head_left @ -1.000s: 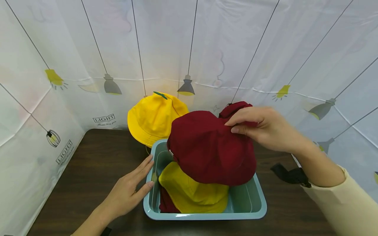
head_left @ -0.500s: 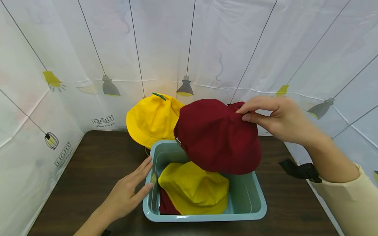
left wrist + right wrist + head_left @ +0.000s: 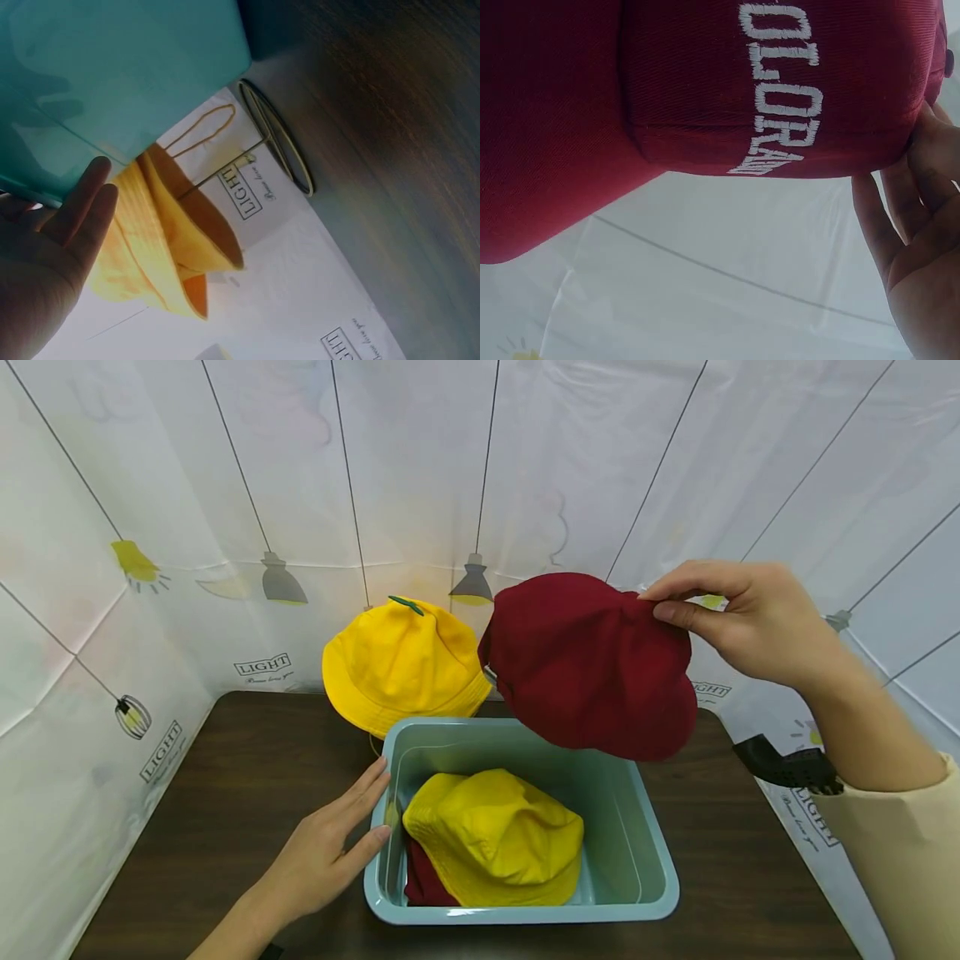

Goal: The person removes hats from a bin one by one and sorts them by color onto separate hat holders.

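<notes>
My right hand point(image 3: 742, 618) pinches the crown of a dark red baseball cap point(image 3: 585, 668) between thumb and fingers, up over the back right of a blue-green plastic bin point(image 3: 652, 843). White embroidered letters show on the red cap point(image 3: 780, 90) in the right wrist view, its brim reaching left. My left hand point(image 3: 322, 852) rests against the bin's left rim with fingers spread. Inside the bin lies a yellow bucket hat point(image 3: 498, 839), partly covering a piece of dark red cloth point(image 3: 427, 877) at the left.
Behind the bin's back left corner, a yellow bucket hat point(image 3: 405, 664) with a green sprout hangs on a metal stand point(image 3: 289, 150). The dark wooden table point(image 3: 262, 777) meets a white curtain point(image 3: 420, 468) printed with lamps.
My right hand has raised the red cap up and to the right, uncovering more of the yellow hat in the bin. A red item glimpsed behind it earlier is now hidden. My left hand stays put.
</notes>
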`<state>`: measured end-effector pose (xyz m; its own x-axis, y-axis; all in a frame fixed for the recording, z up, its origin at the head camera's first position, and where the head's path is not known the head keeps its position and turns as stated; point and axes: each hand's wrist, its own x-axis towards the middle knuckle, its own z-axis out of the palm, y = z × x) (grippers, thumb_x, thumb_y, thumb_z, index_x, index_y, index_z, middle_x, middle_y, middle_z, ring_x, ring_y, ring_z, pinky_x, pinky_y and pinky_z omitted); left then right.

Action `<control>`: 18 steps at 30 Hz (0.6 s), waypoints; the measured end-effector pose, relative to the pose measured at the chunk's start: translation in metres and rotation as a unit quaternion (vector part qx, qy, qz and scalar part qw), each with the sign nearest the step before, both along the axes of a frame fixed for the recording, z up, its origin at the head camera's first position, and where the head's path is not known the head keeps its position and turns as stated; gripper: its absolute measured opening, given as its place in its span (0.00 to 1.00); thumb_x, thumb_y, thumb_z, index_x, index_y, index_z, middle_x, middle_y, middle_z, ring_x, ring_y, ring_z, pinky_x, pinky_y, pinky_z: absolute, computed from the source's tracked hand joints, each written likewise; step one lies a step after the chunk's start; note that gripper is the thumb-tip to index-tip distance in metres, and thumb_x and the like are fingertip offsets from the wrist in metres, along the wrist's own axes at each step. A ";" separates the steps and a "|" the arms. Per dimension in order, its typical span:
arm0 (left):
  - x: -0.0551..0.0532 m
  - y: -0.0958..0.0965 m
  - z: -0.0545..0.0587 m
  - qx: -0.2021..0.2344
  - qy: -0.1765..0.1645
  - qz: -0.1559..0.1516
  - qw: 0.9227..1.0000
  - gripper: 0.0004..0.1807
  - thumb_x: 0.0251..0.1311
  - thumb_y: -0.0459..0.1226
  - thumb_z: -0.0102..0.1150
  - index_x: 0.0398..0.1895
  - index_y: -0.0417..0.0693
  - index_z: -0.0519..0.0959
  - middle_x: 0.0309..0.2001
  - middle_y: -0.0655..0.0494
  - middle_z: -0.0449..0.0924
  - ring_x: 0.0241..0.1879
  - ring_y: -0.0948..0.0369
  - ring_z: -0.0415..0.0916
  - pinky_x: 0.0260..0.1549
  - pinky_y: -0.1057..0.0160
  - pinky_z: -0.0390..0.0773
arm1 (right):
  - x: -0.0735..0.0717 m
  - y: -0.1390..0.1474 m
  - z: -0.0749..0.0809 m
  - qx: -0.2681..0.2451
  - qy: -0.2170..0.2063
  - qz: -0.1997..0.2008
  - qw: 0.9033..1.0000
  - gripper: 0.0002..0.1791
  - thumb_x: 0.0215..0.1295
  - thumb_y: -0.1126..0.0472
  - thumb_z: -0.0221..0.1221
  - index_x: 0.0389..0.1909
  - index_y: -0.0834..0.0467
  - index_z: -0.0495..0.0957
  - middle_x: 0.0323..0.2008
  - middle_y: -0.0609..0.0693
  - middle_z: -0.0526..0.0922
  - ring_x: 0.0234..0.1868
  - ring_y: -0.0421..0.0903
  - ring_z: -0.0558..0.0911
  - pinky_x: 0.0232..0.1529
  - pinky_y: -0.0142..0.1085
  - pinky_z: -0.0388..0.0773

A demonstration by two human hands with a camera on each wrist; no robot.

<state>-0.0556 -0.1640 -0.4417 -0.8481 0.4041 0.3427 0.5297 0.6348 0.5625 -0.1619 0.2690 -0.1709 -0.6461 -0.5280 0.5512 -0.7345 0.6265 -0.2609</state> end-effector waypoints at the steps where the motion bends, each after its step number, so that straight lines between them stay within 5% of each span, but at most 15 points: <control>1: 0.000 0.000 0.000 0.000 0.000 0.000 1.000 0.34 0.78 0.44 0.56 0.83 0.50 0.60 0.83 0.59 0.52 0.75 0.53 0.65 0.65 0.43 0.73 | -0.002 0.002 0.001 0.000 0.000 -0.006 1.000 0.19 0.59 0.81 0.68 0.46 0.59 0.90 0.41 0.28 0.86 0.41 0.26 0.81 0.38 0.18 0.74; 10: 0.000 0.002 0.002 0.002 0.009 -0.003 1.000 0.34 0.78 0.43 0.56 0.82 0.49 0.61 0.83 0.58 0.52 0.75 0.53 0.65 0.64 0.42 0.73 | -0.018 0.016 0.004 -0.005 -0.017 -0.060 0.998 0.15 0.63 0.77 0.68 0.47 0.59 0.90 0.38 0.21 0.83 0.38 0.26 0.80 0.35 0.19 0.71; 18: 0.000 0.002 0.002 0.001 0.009 -0.002 1.000 0.34 0.78 0.43 0.56 0.82 0.49 0.61 0.83 0.57 0.52 0.75 0.53 0.65 0.64 0.42 0.73 | -0.032 0.027 0.002 -0.014 -0.074 -0.115 0.990 0.12 0.68 0.70 0.67 0.49 0.58 0.90 0.35 0.22 0.83 0.36 0.25 0.81 0.34 0.18 0.71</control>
<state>-0.0551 -0.1622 -0.4400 -0.8407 0.4062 0.3581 0.5416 0.6316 0.5548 -0.1938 0.2960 -0.1685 -0.8222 -0.3424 0.4547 -0.5254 0.7638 -0.3748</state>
